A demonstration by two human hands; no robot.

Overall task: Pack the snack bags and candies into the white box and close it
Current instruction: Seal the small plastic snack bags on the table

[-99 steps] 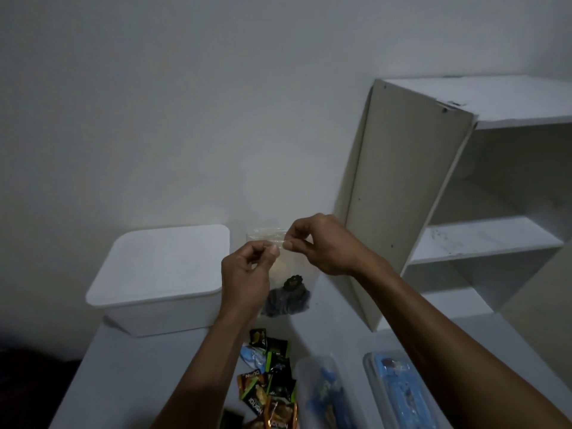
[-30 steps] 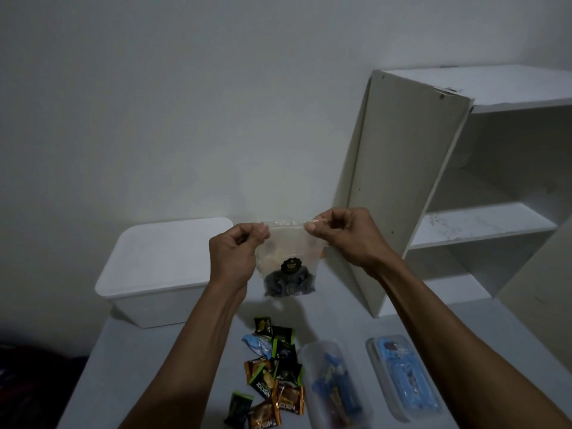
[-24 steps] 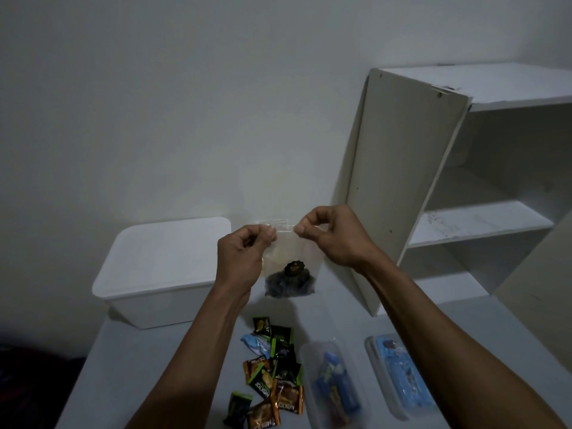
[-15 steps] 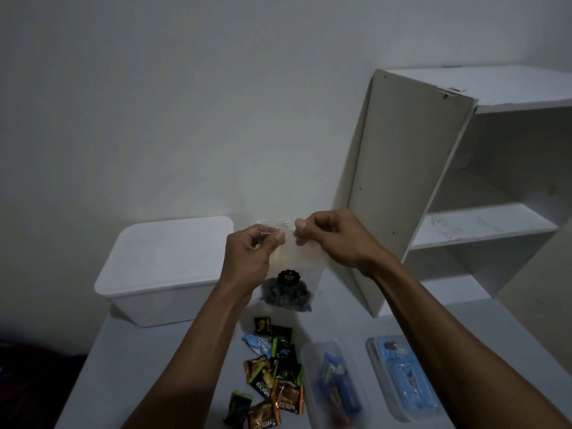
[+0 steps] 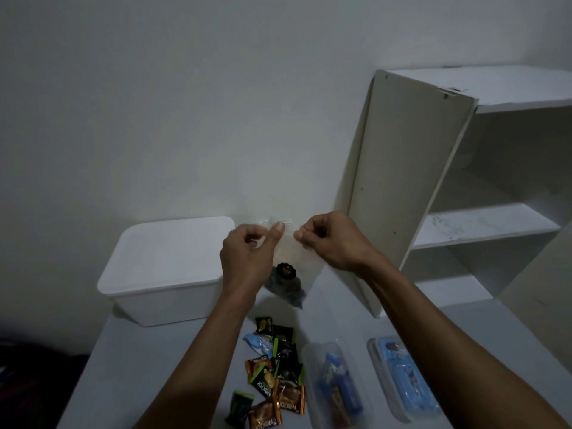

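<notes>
white box (image 5: 167, 261) is sitting far left on the table (image 5: 139, 360), lid on, nothing in it that you can see. you're holding a clear zip bag (image 5: 291, 258) up in the air just right of the box, above the loose stuff. your left hand (image 5: 247, 258) is pinching the bag's top edge between thumb and fingers, and your right hand (image 5: 331, 239) is pinching the same top strip just beside it, so both hands are gripping the seal line with the bag hanging below them. dark candies are bunching at the bottom of the bag. it's looking light, soft and floppy, film probably slippery, so you're best gripping the stiffer zip strip, not the body. looks like you're pressing the seal shut; can't tell if it's fully closed. below your wrists, candy wrappers (image 5: 272, 373) are lying scattered on the table, well apart from the box. right of those, two clear snack containers (image 5: 334, 382) are lying side by side. box is needing its lid off before anything's going in.
</notes>
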